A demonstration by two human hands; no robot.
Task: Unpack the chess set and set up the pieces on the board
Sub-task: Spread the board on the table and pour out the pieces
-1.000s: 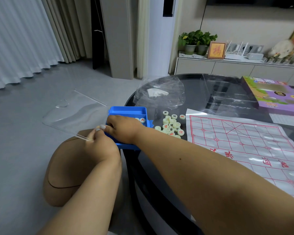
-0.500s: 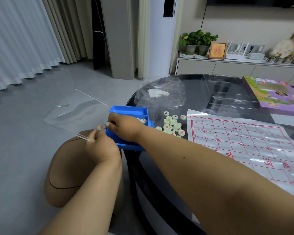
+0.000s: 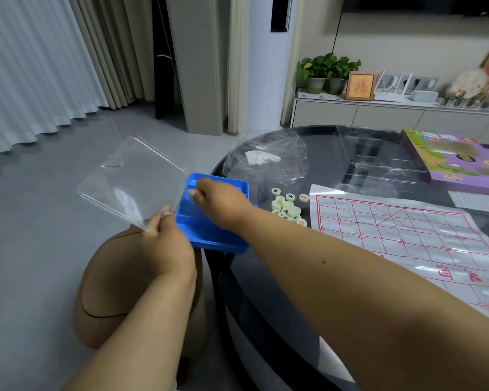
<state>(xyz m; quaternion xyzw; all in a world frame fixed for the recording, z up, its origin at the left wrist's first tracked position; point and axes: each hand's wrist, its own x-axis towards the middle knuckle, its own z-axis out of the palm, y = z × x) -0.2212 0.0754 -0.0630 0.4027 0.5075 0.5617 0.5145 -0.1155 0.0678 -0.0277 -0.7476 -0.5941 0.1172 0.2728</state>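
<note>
- Hands differ most from a second ago: the left hand (image 3: 164, 244) still pinches the near corner of the clear lid (image 3: 130, 182), out over the floor to the left of the worktop (image 3: 266, 277).
- Right hand (image 3: 218, 201) has moved from the near edge of the blue tray (image 3: 209, 238) to further inside it; its fingertips are curled down into the tray, and whether that grip holds a piece I cannot tell, since the fingers are blurred.
- Tray sits at the left edge of the worktop, partly overhanging it, much as before.
- Pieces (image 3: 288, 207), pale discs with red or black marks, lie in a loose heap on the worktop between the tray and the board (image 3: 407, 235), unchanged.
- Board, a clear sheet with a red grid, lies flat to the right of the heap with no pieces on it.
- Plastic bag (image 3: 266, 159) lies crumpled behind the tray.
- Purple box (image 3: 458, 162) rests at the far right of the worktop.
- Brown stool (image 3: 108, 292) stands below the left forearm.
</note>
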